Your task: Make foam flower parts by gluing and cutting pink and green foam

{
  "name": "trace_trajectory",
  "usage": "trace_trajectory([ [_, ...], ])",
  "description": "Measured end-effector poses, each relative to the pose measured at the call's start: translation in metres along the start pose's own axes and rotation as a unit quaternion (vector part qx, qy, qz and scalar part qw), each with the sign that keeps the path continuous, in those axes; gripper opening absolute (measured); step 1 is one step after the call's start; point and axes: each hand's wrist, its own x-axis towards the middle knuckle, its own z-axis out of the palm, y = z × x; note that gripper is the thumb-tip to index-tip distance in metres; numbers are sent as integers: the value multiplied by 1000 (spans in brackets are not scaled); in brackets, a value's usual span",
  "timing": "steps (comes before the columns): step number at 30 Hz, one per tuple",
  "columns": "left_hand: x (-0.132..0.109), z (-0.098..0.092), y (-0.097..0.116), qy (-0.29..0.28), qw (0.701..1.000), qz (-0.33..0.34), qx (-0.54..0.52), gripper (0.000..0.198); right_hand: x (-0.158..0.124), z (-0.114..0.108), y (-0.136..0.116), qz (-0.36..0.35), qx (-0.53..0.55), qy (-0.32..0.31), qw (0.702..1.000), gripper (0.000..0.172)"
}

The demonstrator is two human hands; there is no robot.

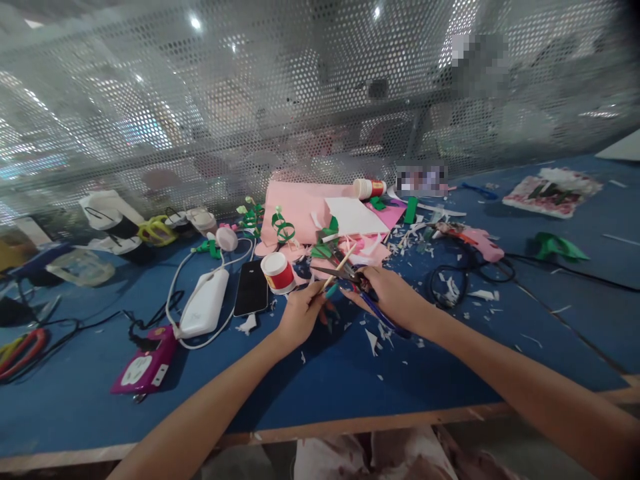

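My left hand is closed around a thin pale wooden stick, which slants up and to the right from my fingers. In my right hand is a pair of scissors with dark blue handles; the parted blades point left and cross the stick. Whether the blades touch it I cannot tell. Just left of my left hand stands a white-lidded tub with a red and yellow label. Curled green paper strips on stems and pink paper sheets lie beyond my hands.
White paper scraps are scattered across the blue table. To the left lie a phone, a white power bank with its cable, and a magenta device. A pink glue gun with black cord lies right. Perforated metal screen behind.
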Motion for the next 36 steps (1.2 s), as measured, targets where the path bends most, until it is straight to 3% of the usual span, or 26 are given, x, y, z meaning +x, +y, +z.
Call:
trace_trajectory([
  [11,-3,-5,4,19,993,46,111,35,-1,5,8,-73,-41,8,996,33],
  [26,-9,-4,11,45,985,95,134,36,-6,7,4,-50,-98,56,992,51],
  [36,-8,-6,12,67,977,100,177,36,-3,1,4,-29,-24,57,998,27],
])
